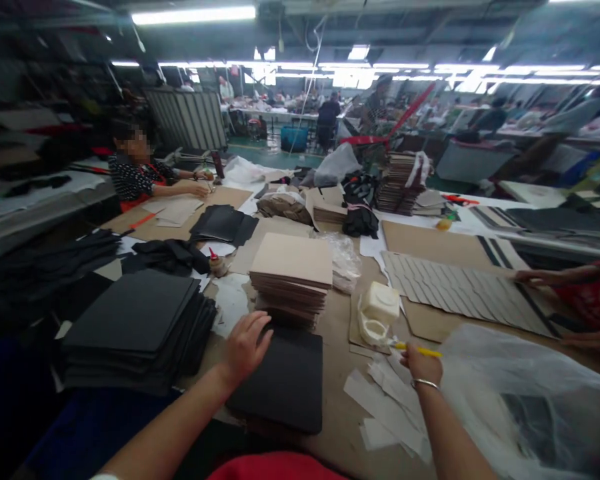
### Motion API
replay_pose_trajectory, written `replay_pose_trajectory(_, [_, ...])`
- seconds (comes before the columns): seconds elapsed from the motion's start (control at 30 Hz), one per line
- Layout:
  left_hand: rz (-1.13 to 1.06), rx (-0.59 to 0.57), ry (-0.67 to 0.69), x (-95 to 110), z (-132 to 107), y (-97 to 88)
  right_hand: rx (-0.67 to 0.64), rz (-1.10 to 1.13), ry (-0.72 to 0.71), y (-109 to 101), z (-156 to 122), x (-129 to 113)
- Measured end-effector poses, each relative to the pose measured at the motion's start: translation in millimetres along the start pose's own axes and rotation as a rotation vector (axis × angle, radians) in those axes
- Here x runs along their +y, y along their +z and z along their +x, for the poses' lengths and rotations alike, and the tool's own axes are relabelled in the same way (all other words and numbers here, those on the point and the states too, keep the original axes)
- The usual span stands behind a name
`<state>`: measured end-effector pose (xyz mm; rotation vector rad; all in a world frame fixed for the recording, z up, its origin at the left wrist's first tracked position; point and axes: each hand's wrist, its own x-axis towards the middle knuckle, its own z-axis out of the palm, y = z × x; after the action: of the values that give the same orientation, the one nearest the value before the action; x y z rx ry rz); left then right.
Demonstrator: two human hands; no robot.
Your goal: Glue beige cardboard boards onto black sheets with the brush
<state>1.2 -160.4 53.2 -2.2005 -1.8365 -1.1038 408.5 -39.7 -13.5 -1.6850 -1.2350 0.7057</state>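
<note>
My right hand [423,367], with a bangle at the wrist, is closed around a yellow-handled brush [433,352]. The brush's pale tip is at the mouth of a cut cream plastic jug [383,303], which lies on a piece of brown board. My left hand [247,343] has its fingers stretched out over the far left edge of a black panel [287,380]; whether it touches the panel I cannot tell. Right behind that panel rises a stack of tan boards [293,257]. To the left is a pile of black panels [130,310].
Paper scraps [387,400] and clear plastic sheeting [530,400] lie by my right arm. A glue bottle with a red cap [217,263] stands past my left hand. A co-worker [140,167] sits far left; another person's hands [535,277] are at a row of grey strips [465,290].
</note>
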Motion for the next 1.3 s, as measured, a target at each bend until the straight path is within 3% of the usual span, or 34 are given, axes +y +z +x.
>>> replay_pose_trajectory(0.1, [0.028,0.019,0.202,5,40,4.3,0.17,0.083,0.234,-5,6,-23])
replay_pose_trajectory(0.2, [0.095,-0.056,0.324,12,79,17.7,0.349,0.471,0.224,11,11,-92])
replay_pose_trajectory(0.27, [0.147,-0.131,0.326,16,97,29.3,0.18,0.673,0.096,39,10,-155])
replay_pose_trajectory(0.37, [0.194,-0.247,0.284,15,110,43.8,-0.167,0.659,-0.042,99,-2,-242])
replay_pose_trajectory(0.43, [0.206,-0.288,0.274,13,110,49.1,-0.358,0.537,-0.108,141,-13,-280])
replay_pose_trajectory(0.5, [0.211,-0.303,0.275,11,109,51.7,-0.502,0.421,-0.163,177,-23,-299])
replay_pose_trajectory(0.6, [0.205,-0.329,0.275,7,107,53.7,-0.65,0.272,-0.222,212,-27,-306])
replay_pose_trajectory(0.7, [0.184,-0.336,0.283,4,108,55.9,-0.724,0.167,-0.254,231,-19,-304])
replay_pose_trajectory(0.93, [0.149,-0.334,0.273,5,112,55.2,-0.512,0.152,-0.316,257,26,-302])
replay_pose_trajectory(1.03, [0.143,-0.362,0.27,7,112,51.3,-0.421,0.108,-0.321,241,48,-291])
replay_pose_trajectory(1.3, [0.177,-0.351,0.275,14,118,46.7,-0.197,0.011,-0.227,157,86,-250])
